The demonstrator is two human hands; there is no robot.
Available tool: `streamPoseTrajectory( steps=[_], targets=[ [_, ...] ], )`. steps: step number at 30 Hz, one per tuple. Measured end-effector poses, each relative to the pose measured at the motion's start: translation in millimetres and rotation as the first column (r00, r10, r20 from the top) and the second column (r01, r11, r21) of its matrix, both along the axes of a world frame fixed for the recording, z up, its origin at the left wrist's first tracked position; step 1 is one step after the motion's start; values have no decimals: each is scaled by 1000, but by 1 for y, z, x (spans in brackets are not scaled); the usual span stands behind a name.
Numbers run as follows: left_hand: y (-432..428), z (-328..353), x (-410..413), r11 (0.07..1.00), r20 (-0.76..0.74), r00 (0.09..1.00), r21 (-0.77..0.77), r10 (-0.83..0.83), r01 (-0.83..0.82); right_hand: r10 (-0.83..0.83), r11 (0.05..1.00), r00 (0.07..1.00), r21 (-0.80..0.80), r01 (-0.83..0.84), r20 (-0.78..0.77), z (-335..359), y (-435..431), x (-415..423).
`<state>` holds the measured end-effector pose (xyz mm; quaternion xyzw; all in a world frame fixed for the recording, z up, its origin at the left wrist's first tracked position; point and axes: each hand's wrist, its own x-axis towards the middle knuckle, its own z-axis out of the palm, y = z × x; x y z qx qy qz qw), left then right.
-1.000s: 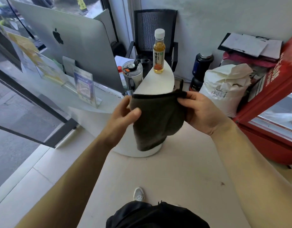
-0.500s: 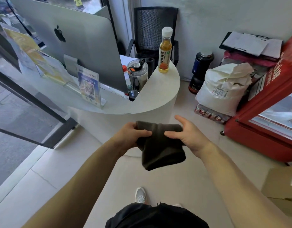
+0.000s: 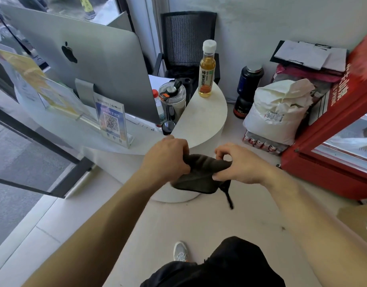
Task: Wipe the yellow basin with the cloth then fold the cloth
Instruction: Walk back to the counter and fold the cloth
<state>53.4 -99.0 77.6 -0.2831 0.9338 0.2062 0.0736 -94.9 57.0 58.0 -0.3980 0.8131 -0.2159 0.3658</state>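
- Worktop [image 3: 201, 121]: white, with a curved edge; it is taken as the reference for all positions below.
- Computer [image 3: 85, 75]: silver, stands on the worktop with its back to the camera.
- Fridge [image 3: 331, 154]: red, stands on the floor to the right of the worktop.
- Sack [image 3: 275, 112]: white, sits on the floor between the worktop and the fridge.
- Chair [image 3: 187, 42]: black mesh, stands behind the worktop against the wall.
- Left hand [image 3: 168, 158]: held in front of the worktop's curved edge, fingers curled and closed on the left end of the cloth.
- Right hand [image 3: 240, 164]: held to the right of the left hand, thumb and fingers pinching the right end of the cloth.
- Cloth [image 3: 197, 177]: dark, bunched and partly folded, held in the air between both hands, in front of the worktop and below its surface; a thin strap hangs from its right corner.
- Bottle [image 3: 207, 69]: amber liquid, white cap, upright at the worktop's far end.
- Sign [image 3: 111, 119]: clear stand with a code, upright on the worktop in front of the computer.
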Motion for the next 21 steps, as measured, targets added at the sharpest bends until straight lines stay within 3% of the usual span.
streamPoseTrajectory(
  steps=[2, 4, 7, 9, 10, 12, 14, 15, 16, 18, 21],
  targets=[
    [-17, 8, -8, 978, -42, 999, 206, -17, 25, -35, 988, 967, -137, 72, 253, 4, 0, -17],
    [-31, 8, -19, 812, -170, 965, 580, 202, -67, -97, 934, 876, -262, 244, 473, 3, -10, -43],
    [-41, -15, -49, 563, -253, 747, 804, 614, -191, -168, 847, 649, -229, 480, 742, -12, -44, -84],
    [-43, -33, -74, 464, -271, 591, 863, 760, -202, -222, 816, 607, -195, 544, 763, -23, -75, -105],
    [-44, -43, -84, 457, -277, 550, 862, 788, -220, -244, 808, 629, -203, 553, 738, -31, -89, -115],
    [-47, -63, -101, 610, -334, 582, 697, 741, -377, -301, 843, 787, -236, 484, 539, -47, -113, -131],
    [-46, -80, -114, 749, -324, 680, 372, 658, -548, -265, 942, 964, -204, 266, 33, -57, -127, -142],
    [-42, -83, -119, 750, -286, 693, 243, 662, -616, -191, 975, 960, -154, 161, -206, -60, -129, -145],
    [-38, -84, -123, 728, -251, 687, 148, 682, -669, -117, 990, 931, -115, 81, -346, -61, -129, -146],
    [-27, -78, -128, 697, -222, 675, 30, 704, -717, -31, 996, 914, -91, -7, -406, -60, -124, -145],
    [-19, -65, -127, 685, -183, 673, 0, 716, -729, 49, 993, 882, -74, -94, -469, -55, -116, -144]
  ],
)
